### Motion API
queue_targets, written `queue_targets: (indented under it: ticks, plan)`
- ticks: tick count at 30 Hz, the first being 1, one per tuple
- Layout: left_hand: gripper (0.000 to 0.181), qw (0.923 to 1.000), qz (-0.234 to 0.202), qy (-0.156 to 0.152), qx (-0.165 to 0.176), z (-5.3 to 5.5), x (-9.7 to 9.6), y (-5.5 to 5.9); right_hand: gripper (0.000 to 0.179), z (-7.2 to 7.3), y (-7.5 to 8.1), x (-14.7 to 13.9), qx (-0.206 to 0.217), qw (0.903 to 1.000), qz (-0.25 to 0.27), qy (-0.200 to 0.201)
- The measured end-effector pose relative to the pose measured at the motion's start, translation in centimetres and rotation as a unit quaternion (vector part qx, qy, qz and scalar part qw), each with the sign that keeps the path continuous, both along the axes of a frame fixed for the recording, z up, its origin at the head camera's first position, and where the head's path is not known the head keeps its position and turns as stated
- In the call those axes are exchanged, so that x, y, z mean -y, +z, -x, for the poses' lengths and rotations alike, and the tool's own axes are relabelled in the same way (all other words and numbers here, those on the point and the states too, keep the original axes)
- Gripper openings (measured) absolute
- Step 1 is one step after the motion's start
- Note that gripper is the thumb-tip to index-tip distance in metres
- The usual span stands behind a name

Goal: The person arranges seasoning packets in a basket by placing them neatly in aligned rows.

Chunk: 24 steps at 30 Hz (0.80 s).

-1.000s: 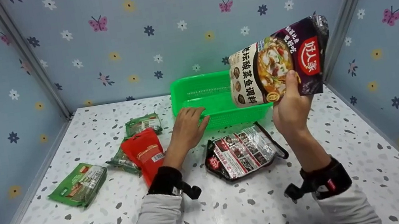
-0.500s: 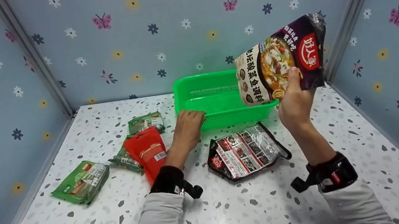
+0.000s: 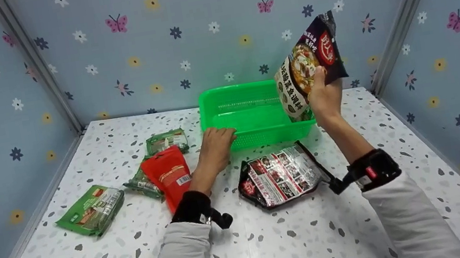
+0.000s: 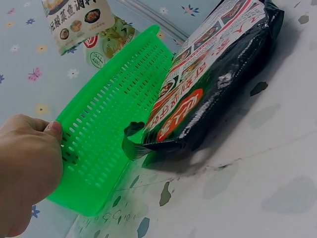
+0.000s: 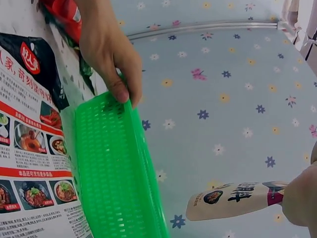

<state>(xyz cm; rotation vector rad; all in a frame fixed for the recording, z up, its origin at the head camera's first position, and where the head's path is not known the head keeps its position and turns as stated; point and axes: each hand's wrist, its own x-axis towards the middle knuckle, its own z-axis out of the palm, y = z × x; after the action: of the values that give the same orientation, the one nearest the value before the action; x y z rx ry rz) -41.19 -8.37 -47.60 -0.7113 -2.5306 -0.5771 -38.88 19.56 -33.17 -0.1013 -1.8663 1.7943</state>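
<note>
My left hand (image 3: 216, 147) pinches the near left rim of a green plastic basket (image 3: 259, 137), thumb outside and fingers over the edge, as the right wrist view shows. My right hand (image 3: 326, 94) grips a dark purple and cream seasoning pouch (image 3: 304, 66) with a fish dish pictured on it. That pouch hangs tilted over the basket's right end, its cream end lowest. Behind the rim in the left wrist view shows part of a green and white packet (image 4: 113, 42), mostly hidden. A black and silver pouch (image 3: 281, 175) lies in front of the basket.
Left of the basket lie a red packet (image 3: 169, 178), a green packet (image 3: 166, 142) behind it, another green packet (image 3: 143, 184) partly under it, and a larger green packet (image 3: 93, 210). Flowered panels (image 3: 215, 34) enclose the speckled table (image 3: 250, 255) at the back and sides.
My right hand has moved left with the seasoning pouch, tipping it steeper over the basket's right end. The left hand has come down from just above the basket's rim to grip it.
</note>
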Motion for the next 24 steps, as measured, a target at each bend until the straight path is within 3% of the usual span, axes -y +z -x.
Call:
queue_targets:
  ticks: [3,4,8,10,11,19,22,24]
  plan:
    - [0.027,0.9999,-0.006,-0.005,-0.012,0.0,0.0,-0.1,0.062,1.5,-0.5,-0.1,0.035,0.9987,-0.037,-0.006]
    - [0.028,0.9997,-0.007,-0.008,-0.023,0.9,0.2,-1.1,0.062,2.0,-0.7,-0.1,0.042,0.9978,-0.05,-0.008]
    - [0.03,0.9997,0.0,-0.007,-0.025,0.9,0.2,-1.0,0.061,3.9,-1.6,-0.2,0.064,0.9923,-0.104,-0.018]
    - [0.032,0.9999,0.002,-0.006,-0.014,0.8,0.1,-1.0,0.062,4.6,-2.1,-0.2,0.072,0.9894,-0.125,-0.022]
    - [0.031,1.0,0.003,-0.003,-0.002,-0.1,-0.1,0.0,0.062,4.9,-2.4,-0.2,0.075,0.988,-0.133,-0.022]
    - [0.032,0.9998,0.002,0.006,0.021,-0.3,-0.2,0.4,0.058,6.9,-4.3,0.3,0.07,0.9793,-0.189,-0.018]
    - [0.031,0.9998,-0.003,0.004,0.017,-0.4,-0.1,0.3,0.047,7.4,-5.0,0.6,0.069,0.9746,-0.212,-0.02]
    - [0.029,1.0,-0.005,0.002,-0.003,-0.4,-0.1,0.2,0.041,7.7,-5.5,0.8,0.077,0.9698,-0.231,-0.019]
